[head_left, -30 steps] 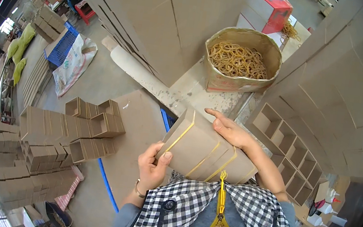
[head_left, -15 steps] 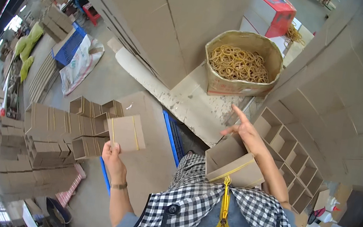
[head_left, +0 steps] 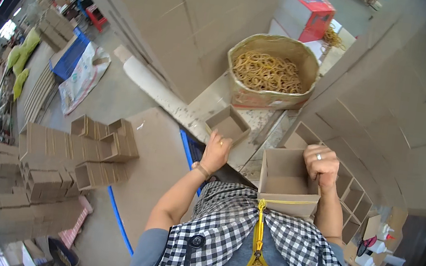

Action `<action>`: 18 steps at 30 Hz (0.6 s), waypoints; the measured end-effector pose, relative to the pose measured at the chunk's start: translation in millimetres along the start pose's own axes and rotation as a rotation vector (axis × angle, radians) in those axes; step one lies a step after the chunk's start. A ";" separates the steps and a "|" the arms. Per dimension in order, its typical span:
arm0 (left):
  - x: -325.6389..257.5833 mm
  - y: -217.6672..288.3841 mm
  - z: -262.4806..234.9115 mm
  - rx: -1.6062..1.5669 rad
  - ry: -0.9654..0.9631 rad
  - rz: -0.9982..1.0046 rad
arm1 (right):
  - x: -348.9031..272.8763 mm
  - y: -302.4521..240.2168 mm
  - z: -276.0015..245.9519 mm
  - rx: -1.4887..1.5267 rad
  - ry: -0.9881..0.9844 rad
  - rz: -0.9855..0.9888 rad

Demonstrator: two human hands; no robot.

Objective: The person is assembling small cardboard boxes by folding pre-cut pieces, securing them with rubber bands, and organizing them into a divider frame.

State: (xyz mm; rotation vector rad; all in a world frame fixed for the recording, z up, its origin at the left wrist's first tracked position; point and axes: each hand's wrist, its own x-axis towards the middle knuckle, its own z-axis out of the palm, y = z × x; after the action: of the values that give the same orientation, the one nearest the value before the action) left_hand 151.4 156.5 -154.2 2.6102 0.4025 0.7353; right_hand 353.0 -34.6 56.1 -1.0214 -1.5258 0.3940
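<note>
My right hand [head_left: 322, 164] is closed over the right wall of an open cardboard box [head_left: 287, 202] close to my waist. A yellow rubber band runs along that box's near side. My left hand [head_left: 215, 152] reaches across to the bench, its fingers closed at the near edge of a smaller-looking open cardboard box [head_left: 236, 122]. That box sits on the worn bench top [head_left: 200, 107]; both boxes look hollow inside. Beyond it stands a large lined carton [head_left: 269, 102] holding many yellow rubber bands [head_left: 267, 72].
Banded cardboard boxes [head_left: 61, 144] are stacked at left, beside a brown board [head_left: 153, 168] with blue edging. Right of me is a cardboard divider grid [head_left: 344, 187]. Tall cardboard stacks rise around the bench. White bottles [head_left: 369, 258] stand at lower right. Another person works far left.
My left hand has moved right from the stacked boxes, where it held a banded box, to the box on the bench. My right hand, spread before, has drawn back and closed on the near box.
</note>
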 end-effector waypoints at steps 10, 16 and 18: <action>35.5 106.0 -95.0 -0.709 -0.031 0.211 | -36.0 13.7 0.7 -0.138 0.546 0.098; 24.7 124.1 -98.0 -0.792 0.068 0.114 | -56.9 26.6 36.6 0.197 1.042 0.404; 23.2 125.2 -91.7 -0.886 0.144 0.055 | -62.3 27.0 40.1 0.241 1.091 0.468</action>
State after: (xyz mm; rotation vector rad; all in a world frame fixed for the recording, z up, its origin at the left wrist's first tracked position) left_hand 140.8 82.1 -16.5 1.7449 0.0147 0.8683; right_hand 321.0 -55.9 -12.7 -1.1120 -0.2549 0.2509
